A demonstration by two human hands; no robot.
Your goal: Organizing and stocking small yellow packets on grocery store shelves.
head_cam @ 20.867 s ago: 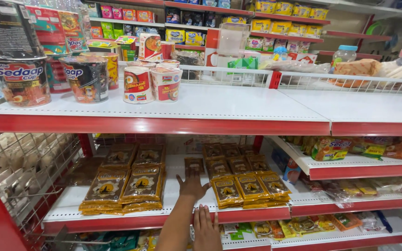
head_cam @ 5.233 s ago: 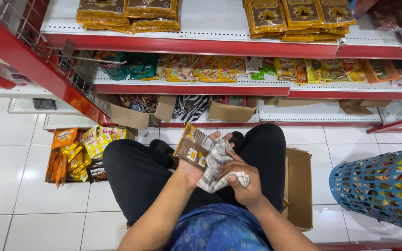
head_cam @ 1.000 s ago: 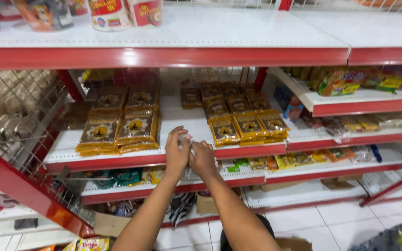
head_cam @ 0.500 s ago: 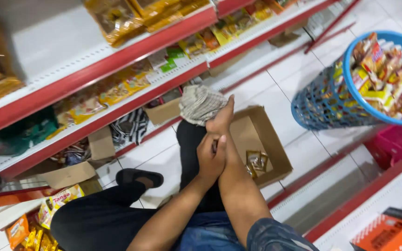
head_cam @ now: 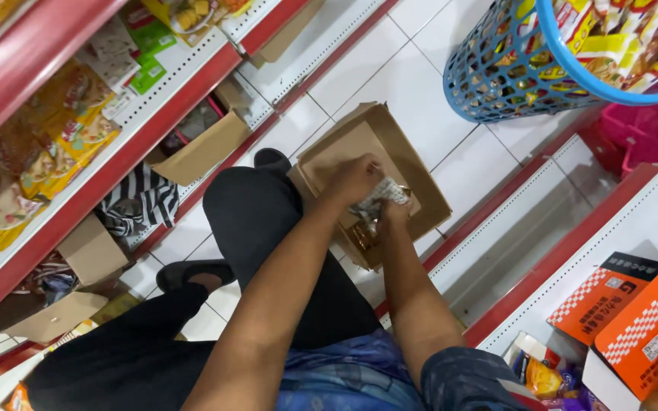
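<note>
Now reaching down into the open cardboard box [head_cam: 378,175] on the floor, no longer up at the shelf as a second ago. Left hand [head_cam: 352,179] curling loosely over a crumpled grey cloth [head_cam: 378,196]; right hand [head_cam: 391,217] closing on brown packets [head_cam: 359,232] near the box's near edge. Blue basket [head_cam: 527,68] standing well apart.

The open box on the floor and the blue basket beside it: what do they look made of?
The box looks like plain brown corrugated cardboard, matte, with creased flaps folded open. The basket looks like moulded plastic: uniform glossy blue, open lattice wall and a thick smooth rim. Both are judged by look alone.
</note>
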